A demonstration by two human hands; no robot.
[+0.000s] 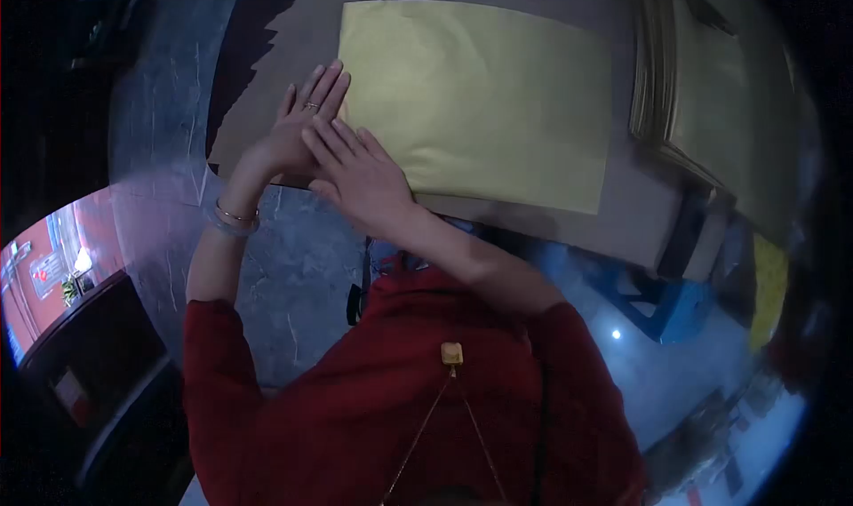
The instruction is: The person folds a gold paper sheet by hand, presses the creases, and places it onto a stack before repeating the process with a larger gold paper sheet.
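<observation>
A gold-yellow sheet of paper (515, 106) lies spread on a brown cardboard surface (293, 53), with slight creases near its lower left part. At its left edge is my left hand (300, 133), fingers stretched out, a ring on one finger and bangles at the wrist. My right hand (369, 182) reaches across to the left, flat, over the sheet's lower left corner. Its fingertips overlap the left hand in this view. Both hands have their fingers extended and grip nothing visible.
To the right stands a stack of similar yellow paper (702, 88). A blue plastic stool (662, 310) is below the cardboard's right side. At the lower left is a dark chair back (98, 355). The grey floor (298, 284) shows between table and body.
</observation>
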